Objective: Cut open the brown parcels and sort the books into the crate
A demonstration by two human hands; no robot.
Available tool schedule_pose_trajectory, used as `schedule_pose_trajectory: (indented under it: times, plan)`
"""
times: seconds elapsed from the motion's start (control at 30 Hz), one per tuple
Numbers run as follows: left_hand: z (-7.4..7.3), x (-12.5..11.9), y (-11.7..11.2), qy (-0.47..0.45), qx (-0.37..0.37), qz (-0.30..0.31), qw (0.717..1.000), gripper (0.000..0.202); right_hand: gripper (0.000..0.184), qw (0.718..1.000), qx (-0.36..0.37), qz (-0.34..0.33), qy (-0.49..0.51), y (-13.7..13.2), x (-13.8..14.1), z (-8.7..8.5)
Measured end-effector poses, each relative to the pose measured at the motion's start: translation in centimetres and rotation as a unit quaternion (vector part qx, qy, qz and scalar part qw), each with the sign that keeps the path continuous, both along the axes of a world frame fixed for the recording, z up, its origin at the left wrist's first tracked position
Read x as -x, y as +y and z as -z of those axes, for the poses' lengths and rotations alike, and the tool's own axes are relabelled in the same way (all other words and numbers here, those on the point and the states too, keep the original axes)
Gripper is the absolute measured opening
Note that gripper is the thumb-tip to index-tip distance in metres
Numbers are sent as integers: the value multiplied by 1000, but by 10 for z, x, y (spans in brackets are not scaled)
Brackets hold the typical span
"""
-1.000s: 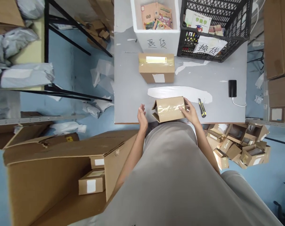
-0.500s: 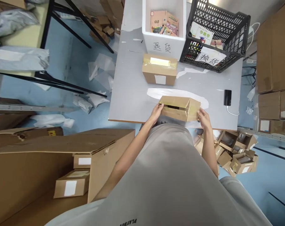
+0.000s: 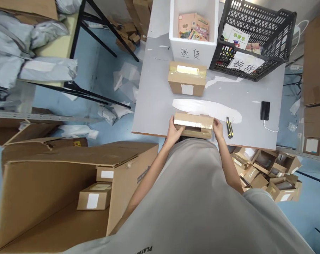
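Small cardboard box (image 3: 193, 123) sits at the near edge of the grey table (image 3: 154, 102), clasped end to end. The left hand (image 3: 174, 131) wraps its left end with the fingers curled round. The right hand (image 3: 218, 127) closes on its right end. It is probably light and fairly stiff, but the glossy tape on top may be slick and the near wall may give. The bare cardboard ends look the surest hold. It is brown, low and oblong, with clear tape shining along the top and a dark gap on its near side. On the table to the right lies a utility knife (image 3: 229, 127), and a phone (image 3: 265, 110) lies nearer the table's right edge. Mid-table stands a sealed carton (image 3: 187, 78), and at the table's far edge a white foam bin (image 3: 193, 53) and a black crate (image 3: 283, 35)
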State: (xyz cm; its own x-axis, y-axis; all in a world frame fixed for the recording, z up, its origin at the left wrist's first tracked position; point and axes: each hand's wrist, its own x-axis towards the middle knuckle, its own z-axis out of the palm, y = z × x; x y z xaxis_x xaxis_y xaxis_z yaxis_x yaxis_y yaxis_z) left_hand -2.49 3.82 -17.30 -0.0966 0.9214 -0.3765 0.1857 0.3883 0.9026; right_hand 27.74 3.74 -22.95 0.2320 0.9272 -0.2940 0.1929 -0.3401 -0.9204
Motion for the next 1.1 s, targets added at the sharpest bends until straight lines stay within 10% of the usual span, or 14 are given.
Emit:
schedule_pose_trajectory:
  times: [0.33,0.57,0.73,0.93,1.1]
  plan:
    - [17,19,-25,12,-18,46,999,121,110,984,19,-168,-61,-12,-31,-70]
    - [1,23,-39,90,-37,104,990,122,75,976,-40,-167,-132,26,-4,-86]
    - [-24,12,-31,201,-99,189,956,85,99,941,-34,-263,-211,50,10,-89]
    - [-39,-3,-11,247,-150,240,927,21,65,943,-84,-222,-233,64,17,-99]
    - [-47,-8,-12,199,-175,193,945,12,47,957,-99,-128,-241,81,18,-95]
